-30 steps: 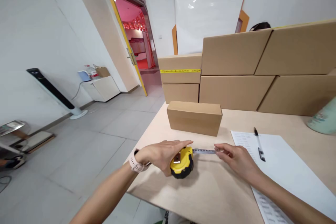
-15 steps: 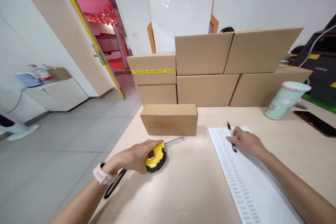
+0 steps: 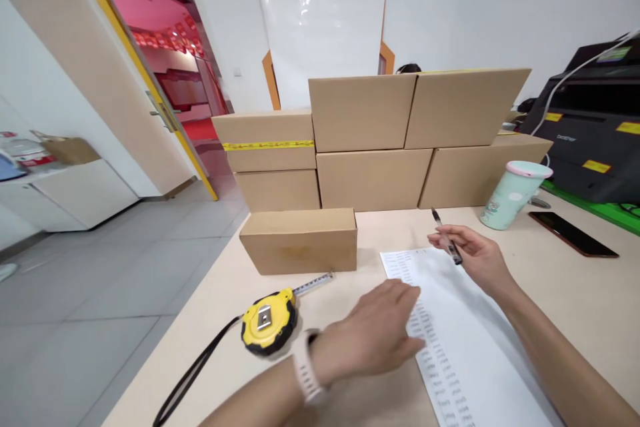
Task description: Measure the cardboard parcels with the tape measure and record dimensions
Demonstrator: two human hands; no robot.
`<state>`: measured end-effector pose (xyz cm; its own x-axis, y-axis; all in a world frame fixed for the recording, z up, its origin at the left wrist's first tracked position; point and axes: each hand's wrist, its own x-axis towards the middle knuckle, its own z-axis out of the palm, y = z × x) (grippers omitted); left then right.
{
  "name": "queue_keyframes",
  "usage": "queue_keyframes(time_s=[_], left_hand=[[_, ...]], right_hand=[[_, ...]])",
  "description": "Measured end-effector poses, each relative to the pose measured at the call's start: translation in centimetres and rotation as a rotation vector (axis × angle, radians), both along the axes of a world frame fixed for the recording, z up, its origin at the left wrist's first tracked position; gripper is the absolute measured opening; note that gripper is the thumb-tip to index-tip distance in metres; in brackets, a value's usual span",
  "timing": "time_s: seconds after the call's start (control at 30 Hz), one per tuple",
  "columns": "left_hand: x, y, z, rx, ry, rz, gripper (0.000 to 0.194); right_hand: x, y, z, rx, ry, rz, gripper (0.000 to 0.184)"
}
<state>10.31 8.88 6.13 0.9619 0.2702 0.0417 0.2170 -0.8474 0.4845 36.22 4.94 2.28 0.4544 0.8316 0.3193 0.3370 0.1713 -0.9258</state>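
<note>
Between the fingers of my right hand is a black-and-clear pen, held above the upper part of a printed sheet of paper. My left hand, with a pale pink watch on the wrist, reaches over the sheet's left edge, its fingers stretched and holding nothing. To its left a yellow-and-black tape measure lies on the table, a short length of blade out and a black strap trailing. Just behind the blade stands a small brown cardboard box.
Larger cardboard boxes are stacked in two rows across the back. A mint-green cup and a dark phone stand and lie at the right, near a black printer. The top of a person's head shows behind the boxes.
My left hand has let go of the tape measure and moved right to the paper. My right hand, earlier at the tape's end, has picked up the pen. The view has swung right.
</note>
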Motion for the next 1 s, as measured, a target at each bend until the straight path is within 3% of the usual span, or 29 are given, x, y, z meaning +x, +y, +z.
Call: queue_keyframes(time_s=[0.1, 0.17, 0.23, 0.33, 0.43, 0.57, 0.67, 0.77, 0.93, 1.0], left_hand=[[5.6, 0.1, -3.5, 0.056, 0.013, 0.079, 0.069], [7.7, 0.4, -5.7, 0.074, 0.007, 0.119, 0.078], [8.4, 0.7, -7.2, 0.084, 0.014, 0.145, 0.082], [8.4, 0.9, -8.6, 0.107, 0.023, 0.142, 0.082], [8.3, 0.9, -9.4, 0.158, -0.002, 0.136, 0.082], [8.6, 1.1, -9.9, 0.169, -0.023, 0.162, 0.083], [8.6, 1.2, -10.0, 0.130, -0.032, 0.159, 0.084], [8.4, 1.2, -9.9, 0.089, -0.037, 0.148, 0.087], [8.4, 1.3, -9.9, 0.035, -0.046, 0.143, 0.091], [8.4, 1.3, -9.9, 0.020, -0.042, 0.144, 0.090]], right_hand=[[-0.8, -0.3, 0.1, 0.111, -0.191, -0.198, 0.025], [-1.1, -0.1, -0.3, 0.133, -0.178, -0.298, 0.032], [-1.4, 0.4, -0.7, 0.139, 0.032, -0.271, 0.035], [-1.5, 1.8, -1.1, 0.033, 0.542, -0.035, 0.044], [-1.4, 3.4, -1.4, -0.142, 0.915, 0.056, 0.048], [-1.0, 5.4, -2.1, -0.191, 1.045, 0.016, 0.047], [-0.9, 6.4, -3.2, -0.137, 0.986, -0.015, 0.039], [-0.9, 6.7, -4.3, -0.087, 0.883, -0.008, 0.042], [-0.8, 6.2, -5.2, -0.125, 0.763, 0.097, 0.050], [-0.8, 6.0, -5.5, -0.157, 0.637, 0.101, 0.044]])
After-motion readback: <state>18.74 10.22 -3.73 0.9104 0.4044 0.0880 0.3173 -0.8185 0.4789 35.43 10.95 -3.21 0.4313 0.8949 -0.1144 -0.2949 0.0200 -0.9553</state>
